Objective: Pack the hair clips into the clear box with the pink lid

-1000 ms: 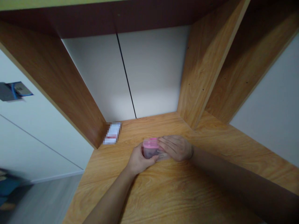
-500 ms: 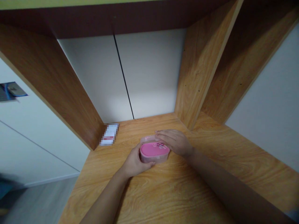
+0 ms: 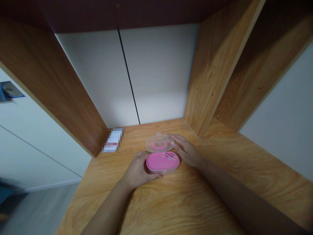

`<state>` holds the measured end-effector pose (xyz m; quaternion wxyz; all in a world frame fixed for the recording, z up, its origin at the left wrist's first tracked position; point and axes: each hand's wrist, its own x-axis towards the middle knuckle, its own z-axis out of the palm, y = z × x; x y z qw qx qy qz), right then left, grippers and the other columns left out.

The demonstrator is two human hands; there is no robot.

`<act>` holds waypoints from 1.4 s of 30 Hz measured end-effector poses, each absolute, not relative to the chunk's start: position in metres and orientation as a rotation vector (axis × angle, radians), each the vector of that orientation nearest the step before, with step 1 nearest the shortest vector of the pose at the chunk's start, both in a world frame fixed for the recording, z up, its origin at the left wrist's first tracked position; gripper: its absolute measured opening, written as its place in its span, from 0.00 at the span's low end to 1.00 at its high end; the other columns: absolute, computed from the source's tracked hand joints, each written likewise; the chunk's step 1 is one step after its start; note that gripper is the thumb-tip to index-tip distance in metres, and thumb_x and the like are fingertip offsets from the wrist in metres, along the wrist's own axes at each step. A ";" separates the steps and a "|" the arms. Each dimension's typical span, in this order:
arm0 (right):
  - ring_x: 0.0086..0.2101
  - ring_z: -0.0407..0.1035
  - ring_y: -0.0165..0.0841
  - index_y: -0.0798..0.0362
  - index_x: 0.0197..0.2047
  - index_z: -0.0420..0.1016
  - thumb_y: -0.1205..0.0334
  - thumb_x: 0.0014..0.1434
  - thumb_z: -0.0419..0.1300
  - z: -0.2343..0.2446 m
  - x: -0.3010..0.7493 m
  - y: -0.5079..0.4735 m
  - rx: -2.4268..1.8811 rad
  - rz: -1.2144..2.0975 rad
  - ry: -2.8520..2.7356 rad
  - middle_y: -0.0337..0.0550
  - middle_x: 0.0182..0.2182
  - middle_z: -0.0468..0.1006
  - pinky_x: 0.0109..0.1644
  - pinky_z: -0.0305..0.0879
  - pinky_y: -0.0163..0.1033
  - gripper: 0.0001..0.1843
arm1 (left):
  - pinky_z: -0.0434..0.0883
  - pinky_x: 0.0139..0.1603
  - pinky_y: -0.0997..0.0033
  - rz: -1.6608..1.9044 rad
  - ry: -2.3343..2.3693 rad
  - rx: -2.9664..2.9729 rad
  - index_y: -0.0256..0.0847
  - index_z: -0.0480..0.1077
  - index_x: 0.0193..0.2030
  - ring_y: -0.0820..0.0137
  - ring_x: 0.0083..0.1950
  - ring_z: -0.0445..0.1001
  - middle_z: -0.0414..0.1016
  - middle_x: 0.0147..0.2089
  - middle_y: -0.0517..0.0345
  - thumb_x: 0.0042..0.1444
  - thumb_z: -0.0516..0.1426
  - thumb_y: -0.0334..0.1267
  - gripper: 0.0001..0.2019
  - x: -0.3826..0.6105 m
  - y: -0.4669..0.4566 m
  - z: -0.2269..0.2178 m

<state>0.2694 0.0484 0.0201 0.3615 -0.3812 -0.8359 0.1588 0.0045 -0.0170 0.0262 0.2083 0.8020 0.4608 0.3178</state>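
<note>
An oval pink plastic case [image 3: 162, 162] lies open on the wooden desktop [image 3: 156, 202], with small rings on its pink top surface. Its clear hinged lid [image 3: 159, 143], marked with a pink curved strip, lies flat on the far side. My left hand [image 3: 139, 169] cups the case's left end, fingers curved against it. My right hand [image 3: 186, 151] rests on the desk with its fingertips near the right edge of the lid and case, fingers extended.
A small pixelated white-and-red packet [image 3: 112, 140] lies in the far left corner. Wooden side panels [image 3: 73, 98] and a white back panel [image 3: 156, 71] with a black seam enclose the desktop. A floor shows below the desk at left.
The case has dropped from both hands' raised hold onto the desk. Its clear lid has swung open toward the far side, and my right hand has moved off the case to its right.
</note>
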 end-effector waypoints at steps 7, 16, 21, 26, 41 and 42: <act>0.65 0.58 0.48 0.50 0.62 0.73 0.47 0.72 0.45 0.003 0.278 0.049 -1.091 0.359 -2.305 0.52 0.61 0.73 0.67 0.56 0.64 0.26 | 0.70 0.49 0.56 0.821 1.365 2.344 0.41 0.76 0.41 0.56 0.44 0.76 0.80 0.42 0.49 0.39 0.71 0.59 0.28 0.004 -0.016 0.027; 0.61 0.64 0.47 0.51 0.62 0.72 0.50 0.68 0.55 0.020 0.269 0.039 -1.088 0.224 -2.122 0.54 0.60 0.73 0.65 0.60 0.60 0.24 | 0.70 0.50 0.55 0.841 1.340 2.369 0.41 0.76 0.45 0.55 0.46 0.77 0.80 0.45 0.49 0.41 0.70 0.58 0.29 0.004 -0.017 0.023; 0.44 0.73 0.41 0.50 0.38 0.81 0.58 0.64 0.60 0.033 0.268 0.031 -0.935 0.170 -1.943 0.49 0.41 0.78 0.49 0.71 0.50 0.09 | 0.70 0.51 0.55 0.839 1.334 2.349 0.42 0.76 0.47 0.54 0.48 0.76 0.80 0.47 0.48 0.40 0.71 0.58 0.30 0.004 -0.017 0.024; 0.37 0.72 0.37 0.49 0.43 0.80 0.60 0.64 0.60 0.041 0.268 0.022 -0.814 0.326 -2.097 0.45 0.35 0.77 0.42 0.71 0.45 0.08 | 0.70 0.52 0.54 0.888 1.358 2.319 0.42 0.75 0.49 0.53 0.49 0.76 0.80 0.47 0.49 0.39 0.72 0.58 0.32 0.004 -0.018 0.021; 0.60 0.66 0.50 0.49 0.67 0.65 0.42 0.50 0.71 0.027 0.268 0.025 -0.758 0.342 -2.352 0.56 0.59 0.74 0.63 0.63 0.60 0.45 | 0.68 0.47 0.59 0.943 1.486 2.369 0.40 0.73 0.42 0.58 0.44 0.74 0.79 0.41 0.48 0.62 0.56 0.51 0.16 -0.006 -0.022 0.036; 0.60 0.66 0.50 0.50 0.66 0.65 0.43 0.50 0.71 0.027 0.268 0.025 -0.764 0.341 -2.355 0.56 0.59 0.74 0.63 0.62 0.60 0.45 | 0.67 0.45 0.60 0.961 1.560 2.360 0.40 0.72 0.37 0.59 0.41 0.74 0.77 0.37 0.50 0.63 0.54 0.50 0.15 -0.005 -0.023 0.037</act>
